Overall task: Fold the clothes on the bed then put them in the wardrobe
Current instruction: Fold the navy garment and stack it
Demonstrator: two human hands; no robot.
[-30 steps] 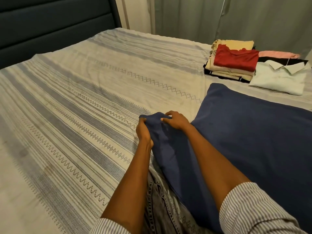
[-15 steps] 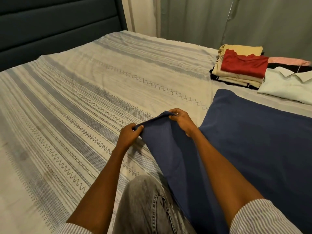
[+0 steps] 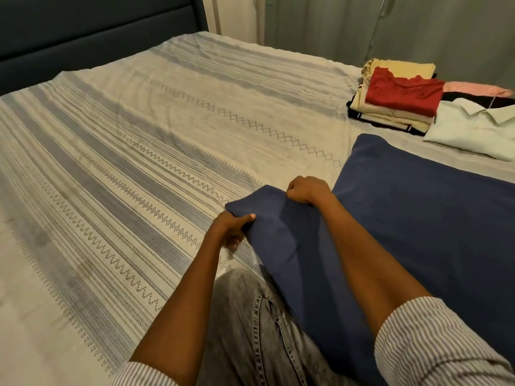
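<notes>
A large dark blue cloth (image 3: 418, 232) lies spread over the right side of the bed (image 3: 139, 162). Its near left part is gathered into a long folded strip running back toward my lap. My left hand (image 3: 234, 227) pinches the strip's left corner with thumb on top. My right hand (image 3: 306, 189) grips the strip's far edge with curled fingers, just left of the spread part. At the far right sit folded clothes: a stack topped by a red shirt (image 3: 404, 91) and a pale green collared shirt (image 3: 473, 129).
A pink garment (image 3: 473, 89) and a black one lie behind the green shirt. My knee in grey jeans (image 3: 250, 324) rests on the bed's near edge. A dark headboard (image 3: 83, 32) stands at the far left, curtains at the back.
My hands first drew apart along the blue cloth's edge, stretching it. Now the left hand has moved down and left, and the edge lies lower on the bed.
</notes>
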